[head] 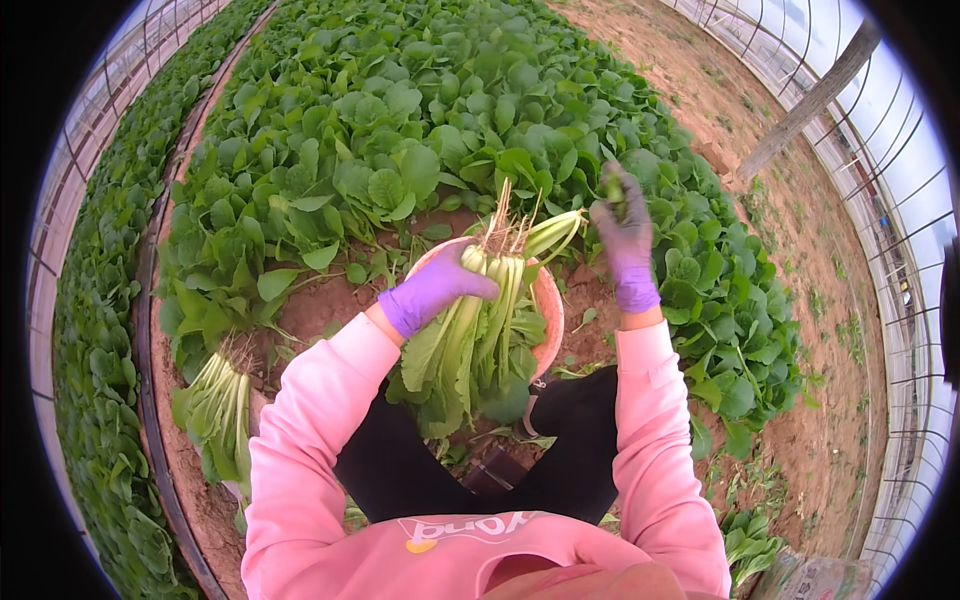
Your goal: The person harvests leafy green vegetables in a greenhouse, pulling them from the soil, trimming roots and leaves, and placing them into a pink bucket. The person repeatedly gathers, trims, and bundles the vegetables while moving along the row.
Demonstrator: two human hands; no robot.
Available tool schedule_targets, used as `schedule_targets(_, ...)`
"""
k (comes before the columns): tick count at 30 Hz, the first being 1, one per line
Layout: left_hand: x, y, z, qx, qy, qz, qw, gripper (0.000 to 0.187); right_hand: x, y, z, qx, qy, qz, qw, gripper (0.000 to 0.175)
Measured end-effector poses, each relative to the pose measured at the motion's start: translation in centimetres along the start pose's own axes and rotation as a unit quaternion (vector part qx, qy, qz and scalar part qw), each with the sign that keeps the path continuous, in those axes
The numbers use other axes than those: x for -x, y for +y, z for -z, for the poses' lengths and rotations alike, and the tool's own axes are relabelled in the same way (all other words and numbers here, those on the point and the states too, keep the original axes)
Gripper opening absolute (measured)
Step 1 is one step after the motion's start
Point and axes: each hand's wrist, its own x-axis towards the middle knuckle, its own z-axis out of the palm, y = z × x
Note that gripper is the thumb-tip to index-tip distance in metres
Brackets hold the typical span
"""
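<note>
My left hand (442,290), in a purple glove, is closed around a bunch of leafy greens (472,337), roots up and leaves hanging down over a pink round basin (552,311). Beside the bunch, a greens plant with pale stalks (553,231) leans to the right above the basin. My right hand (626,225), in a soiled purple glove, is raised right of that plant, over the crop. Its fingers are curled and blurred around something small and green, perhaps a leaf; whether it grips it is unclear.
Rows of leafy greens (450,97) grow ahead. A pile of pulled greens with roots (221,409) lies at the left. A dark hose or strip (146,322) runs along the left bed. A slanted wooden post (810,105) stands at the upper right; a printed bag (814,576) lies lower right.
</note>
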Motion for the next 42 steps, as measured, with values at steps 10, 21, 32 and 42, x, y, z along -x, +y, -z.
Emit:
schedule_targets(10, -0.6, 0.6, 0.0, -0.020, 0.016, 0.027, 0.999, 0.061, 2.0, -1.5, -0.2, -0.165, -0.125, -0.171, 0.963, 0.020)
schedule_targets(21, -0.9, 1.1, -0.1, 0.059, -0.020, -0.001, 0.998, 0.061, 1.6, 0.4, -0.2, -0.141, -0.090, -0.041, 0.985, 0.031)
schedule_targets(32, -1.2, 1.1, 0.0, 0.071, 0.095, -0.079, 0.990, 0.055, 2.9, -2.1, -2.9, -0.003, -0.196, -0.103, 0.975, 0.030)
schedule_targets(42, -2.7, 0.6, -1.2, 0.130, 0.208, -0.141, 0.959, 0.058, 7.6, -3.7, -8.7, 0.292, -0.142, 0.193, 0.926, 0.044)
